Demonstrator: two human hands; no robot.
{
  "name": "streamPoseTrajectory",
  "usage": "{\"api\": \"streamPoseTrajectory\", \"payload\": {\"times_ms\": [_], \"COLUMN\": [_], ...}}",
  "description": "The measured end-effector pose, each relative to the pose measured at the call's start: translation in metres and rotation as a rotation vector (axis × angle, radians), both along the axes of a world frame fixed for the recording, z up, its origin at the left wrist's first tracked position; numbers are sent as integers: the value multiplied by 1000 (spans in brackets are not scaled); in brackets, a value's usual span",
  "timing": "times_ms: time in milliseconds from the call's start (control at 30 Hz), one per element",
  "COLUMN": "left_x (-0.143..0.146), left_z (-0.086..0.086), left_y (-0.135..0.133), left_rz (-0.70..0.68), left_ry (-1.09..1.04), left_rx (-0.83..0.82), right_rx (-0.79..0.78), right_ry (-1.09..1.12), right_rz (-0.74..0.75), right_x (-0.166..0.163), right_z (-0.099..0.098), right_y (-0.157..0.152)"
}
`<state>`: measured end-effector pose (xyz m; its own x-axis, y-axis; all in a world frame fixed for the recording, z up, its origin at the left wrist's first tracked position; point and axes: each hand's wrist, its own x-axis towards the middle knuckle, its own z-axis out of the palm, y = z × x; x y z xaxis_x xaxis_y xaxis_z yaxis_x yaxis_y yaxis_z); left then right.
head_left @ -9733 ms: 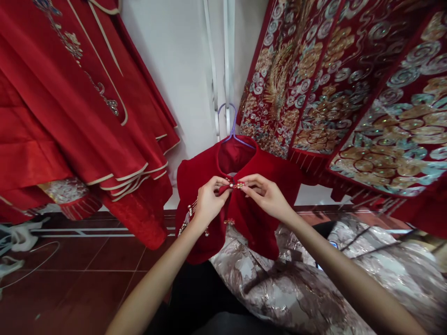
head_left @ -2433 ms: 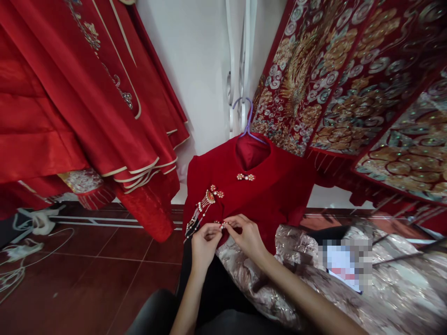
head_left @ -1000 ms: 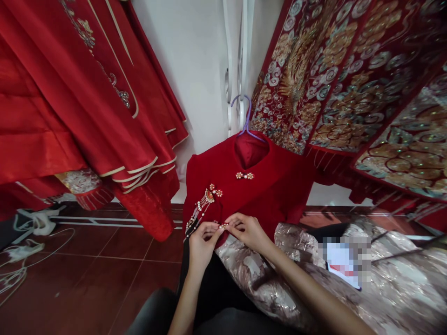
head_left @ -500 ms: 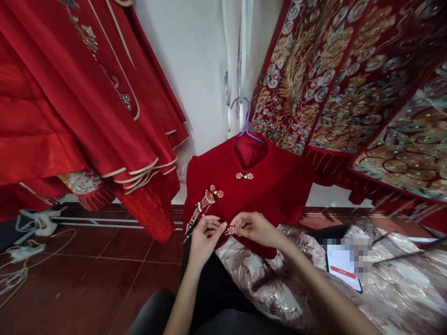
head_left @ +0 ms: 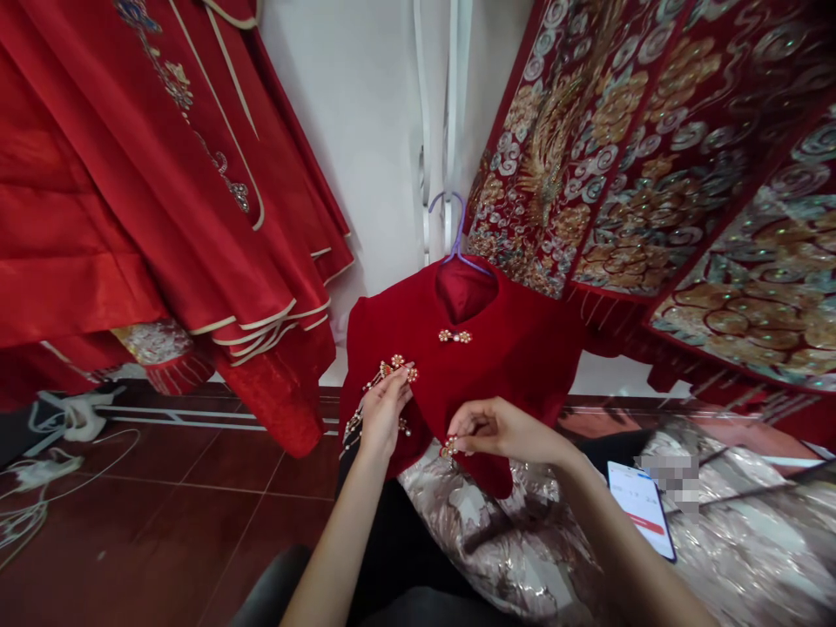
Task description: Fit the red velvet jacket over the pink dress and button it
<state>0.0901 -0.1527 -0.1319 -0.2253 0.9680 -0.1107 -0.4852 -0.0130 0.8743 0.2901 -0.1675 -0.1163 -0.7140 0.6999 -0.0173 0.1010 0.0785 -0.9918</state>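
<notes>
A small dark red velvet cape (head_left: 502, 348) hangs on a purple hanger (head_left: 457, 235) in front of me. A pearl clasp (head_left: 455, 336) is fastened at its collar. My left hand (head_left: 384, 414) holds the cape's left front panel beside a beaded tassel ornament (head_left: 390, 369). My right hand (head_left: 500, 429) pinches the lower front edge of the cape at a small gold and pearl clasp (head_left: 449, 449), pulling that flap to the right.
Red embroidered gowns (head_left: 163, 200) hang at the left, heavily embroidered red panels (head_left: 653, 157) at the right. Silvery brocade fabric (head_left: 555, 540) lies over my lap with a phone (head_left: 641, 505) on it. White cords (head_left: 39, 470) lie on the dark red tiled floor.
My hands worked first at the collar clasp, then at the lower clasp. Now they have moved apart: the left hand rose to the tassel ornament and the right drew the lower flap rightward.
</notes>
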Motion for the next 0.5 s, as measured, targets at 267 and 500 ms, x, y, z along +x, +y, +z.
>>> {"api": "streamPoseTrajectory", "payload": {"times_ms": [267, 500], "left_x": [6, 24], "left_z": [13, 46], "left_y": [13, 34], "left_rz": [-191, -64], "left_ry": [329, 1347], "left_rx": [85, 618], "right_rx": [-7, -45], "right_ry": [-33, -235], "right_rz": [65, 146], "right_x": [6, 26], "right_z": [0, 9], "right_y": [-1, -4]}}
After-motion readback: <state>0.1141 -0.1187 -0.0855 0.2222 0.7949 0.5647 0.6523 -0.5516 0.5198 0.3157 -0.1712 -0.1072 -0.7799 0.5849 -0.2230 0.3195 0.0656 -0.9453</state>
